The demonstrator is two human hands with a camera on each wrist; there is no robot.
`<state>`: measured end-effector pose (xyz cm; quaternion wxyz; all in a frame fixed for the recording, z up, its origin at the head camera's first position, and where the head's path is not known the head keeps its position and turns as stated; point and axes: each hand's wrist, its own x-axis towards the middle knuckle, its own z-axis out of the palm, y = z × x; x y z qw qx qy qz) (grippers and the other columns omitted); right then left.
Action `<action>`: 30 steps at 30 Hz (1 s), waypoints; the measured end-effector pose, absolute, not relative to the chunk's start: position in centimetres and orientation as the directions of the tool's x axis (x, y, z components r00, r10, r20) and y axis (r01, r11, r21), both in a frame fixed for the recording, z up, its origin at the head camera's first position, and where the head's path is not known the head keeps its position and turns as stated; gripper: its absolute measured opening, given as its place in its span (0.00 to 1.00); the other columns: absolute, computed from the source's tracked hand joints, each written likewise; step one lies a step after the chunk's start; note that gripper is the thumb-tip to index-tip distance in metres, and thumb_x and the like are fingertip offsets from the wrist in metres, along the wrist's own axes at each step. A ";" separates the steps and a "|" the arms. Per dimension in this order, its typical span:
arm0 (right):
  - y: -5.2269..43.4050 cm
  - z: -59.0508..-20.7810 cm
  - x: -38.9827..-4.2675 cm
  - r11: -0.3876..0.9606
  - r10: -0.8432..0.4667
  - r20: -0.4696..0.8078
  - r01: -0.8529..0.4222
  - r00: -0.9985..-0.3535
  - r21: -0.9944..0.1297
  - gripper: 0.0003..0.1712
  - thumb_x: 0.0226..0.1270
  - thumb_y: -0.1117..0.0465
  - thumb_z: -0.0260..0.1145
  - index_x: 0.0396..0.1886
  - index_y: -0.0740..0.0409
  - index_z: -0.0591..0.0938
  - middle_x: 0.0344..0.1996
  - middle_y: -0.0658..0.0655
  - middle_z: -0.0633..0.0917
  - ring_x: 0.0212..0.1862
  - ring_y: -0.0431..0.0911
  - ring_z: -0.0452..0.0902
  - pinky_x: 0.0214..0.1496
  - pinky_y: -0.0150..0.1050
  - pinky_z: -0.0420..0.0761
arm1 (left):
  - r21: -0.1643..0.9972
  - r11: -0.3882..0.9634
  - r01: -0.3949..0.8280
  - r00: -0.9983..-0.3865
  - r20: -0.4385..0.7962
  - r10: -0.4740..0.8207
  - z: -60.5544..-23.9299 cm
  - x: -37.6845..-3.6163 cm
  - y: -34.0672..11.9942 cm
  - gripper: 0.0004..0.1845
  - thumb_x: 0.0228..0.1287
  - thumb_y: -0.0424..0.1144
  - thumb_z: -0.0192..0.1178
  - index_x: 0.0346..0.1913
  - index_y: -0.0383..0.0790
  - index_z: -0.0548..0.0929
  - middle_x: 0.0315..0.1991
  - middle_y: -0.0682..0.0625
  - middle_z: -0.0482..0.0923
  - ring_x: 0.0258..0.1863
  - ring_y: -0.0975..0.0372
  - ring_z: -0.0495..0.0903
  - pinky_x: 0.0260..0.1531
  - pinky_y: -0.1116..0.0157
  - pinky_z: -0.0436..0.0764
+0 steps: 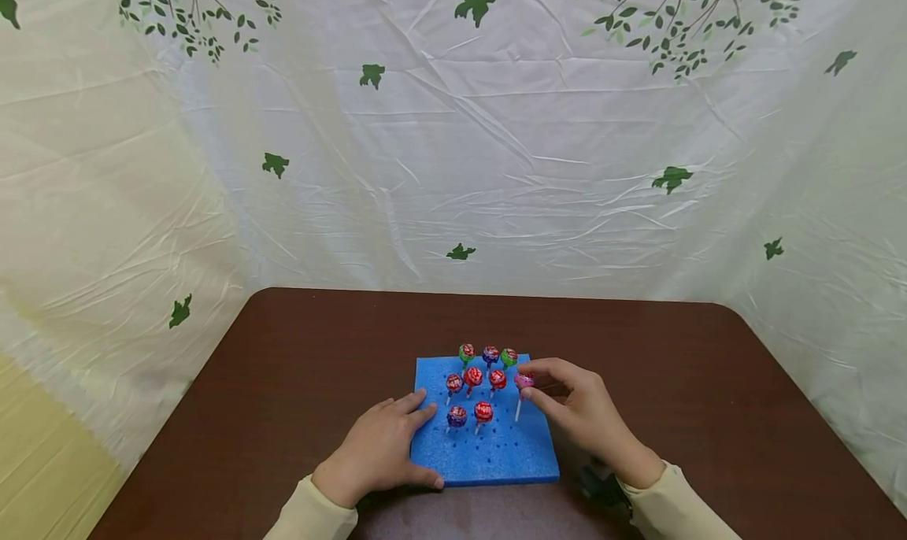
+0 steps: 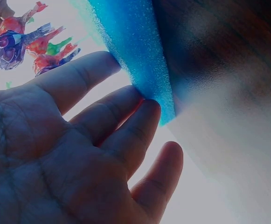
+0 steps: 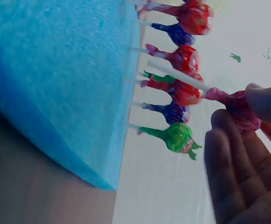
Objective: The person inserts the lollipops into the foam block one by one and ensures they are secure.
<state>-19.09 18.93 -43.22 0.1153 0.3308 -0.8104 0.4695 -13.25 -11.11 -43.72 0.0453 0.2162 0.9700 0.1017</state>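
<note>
Between right-hand fingers [image 1: 542, 384]: pink lollipop [image 1: 524, 380]

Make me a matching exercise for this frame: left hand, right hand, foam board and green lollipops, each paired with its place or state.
Things:
1. left hand
2. right hand
3. foam board
4. green lollipops

States:
A. stand in the far row of the board
B. pinches a pink lollipop by its head
C. rests open against the board's left edge
D. lies flat on the brown table

Pairs: 1-C, 2-B, 3-D, 4-A
</note>
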 end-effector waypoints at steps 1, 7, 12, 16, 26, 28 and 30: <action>18.7 -43.3 -19.1 0.341 -0.431 0.501 -0.649 -0.751 -0.680 0.21 0.59 0.71 0.74 0.52 0.56 0.84 0.42 0.47 0.86 0.37 0.44 0.86 0.38 0.41 0.86 | 0.217 0.886 0.410 -0.902 -0.044 0.429 -43.7 -13.3 -11.1 0.54 0.42 0.75 0.68 0.69 0.43 0.75 0.71 0.42 0.68 0.68 0.50 0.68 0.64 0.47 0.68; 18.1 -43.8 -19.0 0.349 -0.438 0.503 -0.657 -0.745 -0.668 0.21 0.57 0.72 0.75 0.51 0.58 0.85 0.43 0.46 0.86 0.38 0.41 0.86 0.38 0.39 0.85 | 0.216 0.884 0.414 -0.901 -0.037 0.431 -43.8 -13.3 -11.2 0.54 0.42 0.75 0.68 0.69 0.43 0.76 0.71 0.42 0.68 0.68 0.50 0.68 0.65 0.48 0.68; 18.0 -44.2 -18.9 0.340 -0.447 0.509 -0.666 -0.736 -0.664 0.21 0.56 0.75 0.74 0.50 0.56 0.85 0.45 0.47 0.85 0.40 0.40 0.86 0.39 0.36 0.85 | 0.212 0.886 0.413 -0.902 -0.038 0.429 -43.8 -13.3 -11.1 0.54 0.42 0.75 0.67 0.69 0.44 0.76 0.71 0.42 0.68 0.69 0.50 0.68 0.65 0.48 0.68; 17.9 -44.5 -19.0 0.320 -0.462 0.524 -0.685 -0.716 -0.654 0.22 0.55 0.77 0.74 0.49 0.55 0.85 0.45 0.48 0.85 0.40 0.40 0.86 0.39 0.35 0.85 | 0.209 0.887 0.411 -0.903 -0.037 0.427 -43.8 -13.3 -11.1 0.54 0.41 0.75 0.67 0.69 0.44 0.76 0.70 0.43 0.68 0.68 0.50 0.68 0.64 0.48 0.69; 17.9 -44.6 -19.0 0.332 -0.494 0.515 -0.699 -0.700 -0.633 0.22 0.55 0.76 0.75 0.49 0.55 0.86 0.44 0.47 0.85 0.40 0.40 0.85 0.38 0.37 0.85 | 0.213 0.886 0.412 -0.903 -0.032 0.428 -43.9 -13.3 -11.2 0.54 0.41 0.76 0.67 0.69 0.44 0.76 0.71 0.43 0.68 0.69 0.49 0.68 0.64 0.48 0.69; 18.0 -44.6 -19.0 0.337 -0.497 0.515 -0.703 -0.698 -0.627 0.23 0.54 0.76 0.75 0.49 0.55 0.86 0.44 0.47 0.85 0.40 0.40 0.85 0.38 0.37 0.85 | 0.212 0.885 0.413 -0.903 -0.031 0.429 -43.9 -13.3 -11.2 0.54 0.41 0.76 0.67 0.69 0.44 0.76 0.71 0.42 0.68 0.69 0.49 0.68 0.64 0.48 0.69; 18.0 -44.5 -19.0 0.337 -0.500 0.515 -0.704 -0.697 -0.626 0.23 0.54 0.76 0.75 0.49 0.55 0.86 0.44 0.48 0.85 0.39 0.40 0.85 0.38 0.37 0.85 | 0.210 0.885 0.415 -0.902 -0.029 0.430 -44.0 -13.3 -11.2 0.54 0.41 0.76 0.67 0.69 0.43 0.76 0.70 0.42 0.68 0.69 0.49 0.68 0.64 0.48 0.69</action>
